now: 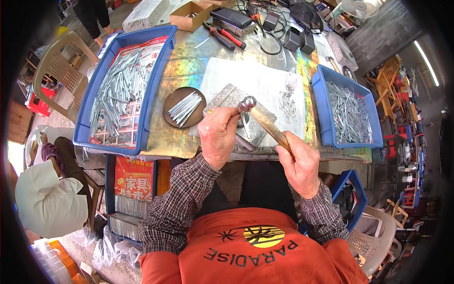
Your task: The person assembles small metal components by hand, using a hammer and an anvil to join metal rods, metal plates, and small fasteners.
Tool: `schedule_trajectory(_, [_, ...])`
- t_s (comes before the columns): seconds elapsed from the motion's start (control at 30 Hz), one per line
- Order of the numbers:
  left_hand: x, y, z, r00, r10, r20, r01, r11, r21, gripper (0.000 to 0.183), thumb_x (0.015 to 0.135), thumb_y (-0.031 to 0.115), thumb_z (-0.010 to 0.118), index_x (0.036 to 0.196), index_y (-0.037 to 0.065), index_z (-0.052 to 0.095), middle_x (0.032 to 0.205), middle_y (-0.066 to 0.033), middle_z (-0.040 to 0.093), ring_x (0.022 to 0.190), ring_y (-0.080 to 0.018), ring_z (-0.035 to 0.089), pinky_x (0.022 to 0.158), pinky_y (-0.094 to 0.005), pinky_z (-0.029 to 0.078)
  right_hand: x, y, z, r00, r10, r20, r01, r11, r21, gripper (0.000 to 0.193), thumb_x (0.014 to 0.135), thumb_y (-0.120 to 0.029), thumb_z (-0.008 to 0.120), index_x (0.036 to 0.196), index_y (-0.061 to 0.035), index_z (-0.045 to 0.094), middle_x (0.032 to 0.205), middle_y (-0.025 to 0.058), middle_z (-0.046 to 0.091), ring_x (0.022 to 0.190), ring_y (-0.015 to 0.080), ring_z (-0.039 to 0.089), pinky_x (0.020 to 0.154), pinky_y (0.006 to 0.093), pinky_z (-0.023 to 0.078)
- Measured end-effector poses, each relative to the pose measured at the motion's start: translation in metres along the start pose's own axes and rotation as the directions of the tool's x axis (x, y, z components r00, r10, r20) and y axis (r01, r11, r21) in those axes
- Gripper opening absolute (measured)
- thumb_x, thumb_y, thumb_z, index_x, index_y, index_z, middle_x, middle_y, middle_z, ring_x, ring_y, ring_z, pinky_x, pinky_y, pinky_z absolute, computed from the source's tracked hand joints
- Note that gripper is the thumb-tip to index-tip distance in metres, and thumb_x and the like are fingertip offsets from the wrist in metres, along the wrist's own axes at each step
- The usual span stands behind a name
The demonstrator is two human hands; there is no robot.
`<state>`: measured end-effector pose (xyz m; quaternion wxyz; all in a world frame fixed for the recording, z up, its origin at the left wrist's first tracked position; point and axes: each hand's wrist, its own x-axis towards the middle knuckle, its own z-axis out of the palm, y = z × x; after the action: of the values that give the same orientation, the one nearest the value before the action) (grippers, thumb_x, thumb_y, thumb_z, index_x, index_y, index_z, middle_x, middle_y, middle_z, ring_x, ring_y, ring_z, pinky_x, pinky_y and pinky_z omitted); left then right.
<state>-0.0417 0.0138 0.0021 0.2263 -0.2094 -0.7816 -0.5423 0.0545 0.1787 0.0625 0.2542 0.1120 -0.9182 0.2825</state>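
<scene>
A person sits at a cluttered table, seen from their own head height, both hands raised in front of them. The right hand [302, 163] is closed round the handle of a hammer [266, 125], its metal head pointing up and to the left, above a grey block [229, 94] on a white sheet [255, 75]. The left hand [218, 135] is closed in a pinch just beside the hammer head; a thin, bright rod [246, 124] shows under the head, but whether the fingers hold it cannot be told.

Left of the block, a round brown dish [170, 100] holds a small bundle of rods. Farther left is a blue tray [108, 147] heaped with long rods; a second blue tray [323, 111] of metal pieces stands at the right. Dark scraps [287, 102] lie on the sheet.

The step in hand seems to be hammering a rod on the block. The next move appears to call for a steady rod and fingers clear of the hammer head.
</scene>
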Motion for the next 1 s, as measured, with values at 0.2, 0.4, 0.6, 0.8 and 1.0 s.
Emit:
schedule_trajectory(0.2, [0.0, -0.002, -0.002, 1.0, 0.007, -0.004, -0.007, 1.0, -0.025, 0.01, 0.078, -0.002, 0.067, 0.087, 0.0, 0.064, 0.076, -0.012, 0.063, 0.067, -0.0225, 0.062, 0.061, -0.0294, 0.047, 0.002, -0.014, -0.018, 0.996, 0.08, -0.05, -0.074, 0.991, 0.114, 0.023, 0.08, -0.002, 0.067, 0.102, 0.0034, 0.06, 0.07, 0.0129, 0.055, 0.056, 0.0243, 0.056, 0.052, 0.0312, 0.045])
schedule_trajectory(0.4, [0.0, -0.004, 0.0, 0.998, 0.041, -0.038, -0.043, 0.998, -0.038, 0.011, 0.077, -0.002, 0.067, 0.088, 0.0, 0.064, 0.076, -0.0119, 0.063, 0.067, -0.0224, 0.062, 0.061, -0.0288, 0.047, -0.004, -0.03, -0.036, 0.963, -0.021, -0.268, 0.044, 0.996, 0.08, 0.027, 0.082, -0.004, 0.065, 0.106, 0.0061, 0.057, 0.081, 0.0152, 0.065, 0.058, 0.024, 0.06, 0.058, 0.0271, 0.049])
schedule_trajectory(0.6, [0.001, -0.002, -0.001, 1.0, 0.02, 0.012, -0.02, 0.999, -0.043, 0.011, 0.077, -0.002, 0.067, 0.088, 0.0, 0.065, 0.077, -0.0119, 0.064, 0.068, -0.0235, 0.062, 0.061, -0.0294, 0.047, -0.004, -0.005, -0.007, 0.995, 0.049, 0.082, -0.045, 0.998, -0.039, 0.023, 0.083, -0.008, 0.068, 0.101, 0.0028, 0.059, 0.069, 0.0124, 0.059, 0.055, 0.0185, 0.058, 0.05, 0.0298, 0.044])
schedule_trajectory(0.8, [0.002, -0.003, -0.006, 0.994, -0.108, 0.011, 0.109, 0.988, -0.106, 0.01, 0.08, -0.004, 0.065, 0.091, -0.003, 0.066, 0.081, -0.0075, 0.067, 0.069, -0.0135, 0.062, 0.063, -0.0263, 0.049, -0.006, 0.0, -0.01, 0.991, 0.104, -0.084, -0.1, 0.993, 0.056, 0.022, 0.084, -0.004, 0.066, 0.103, 0.0047, 0.06, 0.076, 0.0123, 0.061, 0.059, 0.0202, 0.057, 0.054, 0.0298, 0.045])
schedule_trajectory(1.0, [0.005, -0.006, -0.017, 0.909, -0.398, 0.125, 0.393, 0.714, -0.579, 0.011, 0.088, 0.0, 0.062, 0.098, -0.005, 0.064, 0.085, -0.0086, 0.067, 0.073, -0.01, 0.062, 0.066, -0.0217, 0.052, -0.013, 0.02, 0.007, 0.986, 0.082, -0.143, -0.087, 0.996, -0.035, 0.024, 0.081, -0.003, 0.067, 0.104, 0.0029, 0.06, 0.073, 0.0124, 0.056, 0.059, 0.025, 0.055, 0.054, 0.0333, 0.044])
